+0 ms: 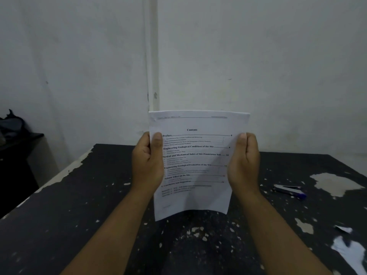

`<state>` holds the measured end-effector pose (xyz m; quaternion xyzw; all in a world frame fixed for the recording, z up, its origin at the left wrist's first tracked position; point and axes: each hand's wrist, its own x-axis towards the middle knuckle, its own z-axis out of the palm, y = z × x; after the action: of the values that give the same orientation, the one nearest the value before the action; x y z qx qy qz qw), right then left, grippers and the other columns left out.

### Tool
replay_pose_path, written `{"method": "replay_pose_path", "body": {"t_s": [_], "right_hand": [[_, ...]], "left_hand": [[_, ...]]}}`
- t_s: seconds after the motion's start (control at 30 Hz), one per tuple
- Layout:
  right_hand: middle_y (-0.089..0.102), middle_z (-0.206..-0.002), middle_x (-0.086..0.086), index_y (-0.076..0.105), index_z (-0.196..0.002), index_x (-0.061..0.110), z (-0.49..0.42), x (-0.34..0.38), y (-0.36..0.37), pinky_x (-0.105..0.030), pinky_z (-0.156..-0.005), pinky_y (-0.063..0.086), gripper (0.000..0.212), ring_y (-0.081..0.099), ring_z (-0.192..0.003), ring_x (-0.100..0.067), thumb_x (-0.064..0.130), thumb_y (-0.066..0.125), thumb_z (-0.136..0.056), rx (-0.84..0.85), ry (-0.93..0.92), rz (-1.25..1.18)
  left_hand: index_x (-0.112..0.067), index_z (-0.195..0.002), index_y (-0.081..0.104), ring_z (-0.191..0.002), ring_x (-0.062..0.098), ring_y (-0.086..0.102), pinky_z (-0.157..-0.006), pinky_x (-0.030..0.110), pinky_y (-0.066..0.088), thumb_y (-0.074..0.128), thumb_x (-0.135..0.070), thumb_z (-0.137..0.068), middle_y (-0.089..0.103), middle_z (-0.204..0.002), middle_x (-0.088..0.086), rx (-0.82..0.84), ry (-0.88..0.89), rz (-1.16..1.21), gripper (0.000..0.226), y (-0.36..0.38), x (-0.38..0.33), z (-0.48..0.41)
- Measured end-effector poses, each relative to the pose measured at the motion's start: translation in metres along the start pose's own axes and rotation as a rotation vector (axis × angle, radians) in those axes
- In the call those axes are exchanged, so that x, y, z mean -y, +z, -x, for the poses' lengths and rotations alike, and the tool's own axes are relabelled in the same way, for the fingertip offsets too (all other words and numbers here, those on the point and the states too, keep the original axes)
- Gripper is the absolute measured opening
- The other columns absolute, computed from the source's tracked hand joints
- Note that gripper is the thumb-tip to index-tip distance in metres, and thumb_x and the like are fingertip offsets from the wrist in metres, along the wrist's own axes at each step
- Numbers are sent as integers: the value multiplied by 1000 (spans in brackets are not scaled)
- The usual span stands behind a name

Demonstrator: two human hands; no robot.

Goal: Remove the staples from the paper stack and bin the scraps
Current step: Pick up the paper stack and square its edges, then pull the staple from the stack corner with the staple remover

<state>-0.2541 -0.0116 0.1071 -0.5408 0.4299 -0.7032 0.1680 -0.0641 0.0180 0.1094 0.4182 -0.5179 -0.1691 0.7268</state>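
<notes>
A dark table [79, 225] with badly flaked paint fills the lower half of the view, set against a pale wall. Above it, held upright and clear of the surface, is the paper stack [195, 161]. It is white, slightly bowed, and its bottom edge curls. The top page is headed "Contents", with bold section titles and dotted lines running to page numbers. The smaller print is too blurred to read.

The left hand [148, 163] grips the left edge, and the right hand [245, 163] grips the right edge. Each thumb is pressed on the front page, and the fingers are curled out of sight behind the sheets. No staple can be made out along the edges.

On the table to the right lies a small metal tool with a purple end [289, 191]. I cannot tell whether it is a stapler or a remover. Nearer the right corner sits a crumpled pale scrap [343, 228], partly blurred.
</notes>
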Motion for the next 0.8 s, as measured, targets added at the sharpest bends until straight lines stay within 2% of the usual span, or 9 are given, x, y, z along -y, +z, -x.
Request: {"method": "replay_pose_path", "body": {"t_s": [0.17, 0.23, 0.3, 0.4, 0.47, 0.57, 0.63, 0.7, 0.8], "right_hand": [[54, -72, 3, 51, -83, 12, -14, 6, -6, -20, -53, 44, 43, 52, -61, -7, 45, 34, -104, 84, 55, -83], [65, -75, 5, 62, -84, 21, -12, 0, -11, -22, -57, 51, 45, 62, -67, -8, 50, 34, -103, 132, 125, -142], [73, -76, 9, 68, -77, 29, -8, -8, -16, -19, -56, 53, 51, 68, -69, -7, 53, 32, -102, 183, 227, -217], [72, -67, 5, 65, -64, 24, -4, -27, -22, -15, -51, 48, 61, 67, -61, -8, 53, 28, -103, 173, 337, -149], [71, -70, 4, 66, -69, 23, -6, -47, -27, -17, -52, 46, 51, 66, -66, -9, 46, 36, -104, 156, 369, 77], [66, -82, -2, 63, -81, 18, -12, -82, -41, -28, -59, 45, 27, 62, -76, -19, 30, 50, -101, 275, 299, 498], [66, -96, -6, 65, -92, 16, -18, -99, -56, -37, -75, 52, 20, 61, -88, -22, 30, 51, -99, 363, 238, 804], [59, -117, -12, 63, -111, 15, -23, -114, -75, -44, -94, 47, 29, 54, -107, -28, 37, 50, -97, 424, 207, 1118], [43, -142, -19, 48, -136, 13, -31, -134, -102, -50, -107, 33, 49, 39, -129, -35, 43, 46, -97, 536, 272, 1363]], "left_hand": [[-28, -93, 69, -76, 10, 75, -56, 21, 58, 65, -42, -86, 77, -87, -11, 40, -80, 106, 17, -4, 0, 0], [-30, -88, 74, -77, 14, 76, -58, 23, 59, 68, -45, -82, 78, -88, -7, 68, -140, 134, 17, -5, 5, 3], [-34, -84, 76, -78, 16, 76, -59, 26, 60, 70, -46, -81, 79, -88, -5, 90, -163, 140, 14, -5, 10, 4], [-35, -83, 76, -77, 14, 76, -57, 24, 60, 68, -42, -86, 78, -88, -7, 72, -146, 122, 11, -4, 10, 3], [-36, -82, 75, -76, 12, 76, -57, 22, 59, 68, -38, -89, 78, -87, -9, 62, -124, 108, 11, -2, 9, 2], [-42, -78, 74, -73, 6, 74, -54, 18, 57, 67, -34, -92, 77, -83, -16, 61, -83, 80, 18, 1, 5, 2], [-43, -77, 73, -73, 3, 74, -54, 16, 56, 66, -38, -90, 76, -82, -20, 59, -68, 79, 16, 2, 1, 1], [-43, -76, 72, -73, 1, 73, -54, 14, 56, 65, -46, -87, 75, -82, -21, 53, -57, 86, 13, 2, -2, 1], [-39, -77, 69, -72, -1, 72, -54, 14, 55, 62, -52, -86, 74, -81, -23, 40, -43, 84, 18, 2, -3, -1]]}}
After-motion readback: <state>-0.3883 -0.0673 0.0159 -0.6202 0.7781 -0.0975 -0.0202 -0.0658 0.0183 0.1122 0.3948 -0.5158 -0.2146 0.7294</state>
